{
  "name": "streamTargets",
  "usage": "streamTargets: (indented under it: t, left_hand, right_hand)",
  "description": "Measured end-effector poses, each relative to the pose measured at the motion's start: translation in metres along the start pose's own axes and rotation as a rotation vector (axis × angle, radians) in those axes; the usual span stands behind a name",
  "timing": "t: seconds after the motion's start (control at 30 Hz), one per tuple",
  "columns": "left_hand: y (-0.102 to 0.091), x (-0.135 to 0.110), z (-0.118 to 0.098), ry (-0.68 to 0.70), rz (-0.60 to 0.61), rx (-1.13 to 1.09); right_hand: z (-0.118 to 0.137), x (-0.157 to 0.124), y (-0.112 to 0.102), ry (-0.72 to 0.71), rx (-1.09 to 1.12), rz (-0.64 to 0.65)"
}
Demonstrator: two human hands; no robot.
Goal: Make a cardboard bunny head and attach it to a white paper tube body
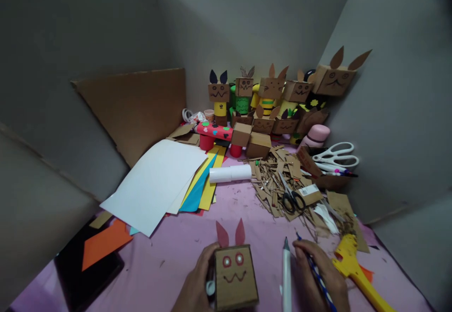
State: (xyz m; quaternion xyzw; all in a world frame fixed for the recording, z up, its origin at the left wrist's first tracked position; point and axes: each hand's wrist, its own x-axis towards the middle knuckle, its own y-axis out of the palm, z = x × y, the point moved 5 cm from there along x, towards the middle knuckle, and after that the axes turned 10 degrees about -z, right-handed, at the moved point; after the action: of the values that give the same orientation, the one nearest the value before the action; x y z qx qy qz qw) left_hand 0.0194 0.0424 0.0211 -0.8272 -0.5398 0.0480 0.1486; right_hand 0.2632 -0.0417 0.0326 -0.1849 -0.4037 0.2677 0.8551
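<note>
My left hand (197,279) grips a small cardboard box head (236,283) by its left side. Two pink-red paper ears stand on top of it, and its front has red-rimmed eyes and a drawn zigzag mouth. A small whitish round piece (210,287) shows between that hand and the box; its kind I cannot make out. In my right hand (323,276) is a blue patterned pencil (317,274), its tip pointing away from me. Just left of this hand lies a white marker (286,274) with a dark tip, uncapped.
Yellow glue gun (353,267) at right, below cardboard scraps (273,184) with black-handled scissors (293,201). White paper (158,180) lies at left over coloured sheets; a white roll (230,174) lies beside them. Several cardboard animal figures (271,88) stand behind. Grey panels enclose the table.
</note>
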Motion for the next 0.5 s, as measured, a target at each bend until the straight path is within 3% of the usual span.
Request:
streamTargets:
  t: [0.07,0.13,0.2,0.27,0.37,0.5]
  left_hand:
    - [0.001,0.0,0.004,-0.017,-0.003,-0.018]
    - [0.002,0.001,0.007,-0.018,-0.008,-0.031]
    - [0.002,0.001,0.007,-0.011,-0.021,-0.038]
    - [0.001,0.001,0.005,-0.01,-0.034,-0.018]
    - [0.0,0.002,-0.002,-0.023,-0.016,0.008]
    - [-0.001,0.002,-0.005,-0.007,-0.001,-0.001]
  right_hand:
    - [-0.033,0.005,-0.011,-0.071,-0.04,0.068]
    - [-0.054,0.001,-0.012,-0.269,-0.24,0.297]
    - [-0.062,-0.004,-0.015,-0.421,-0.428,0.375]
    - [-0.055,-0.007,-0.013,-0.513,-0.509,0.397]
    - [-0.027,-0.01,0.001,-0.588,-0.433,0.503]
    - [-0.005,-0.01,0.022,-0.568,-0.391,0.597]
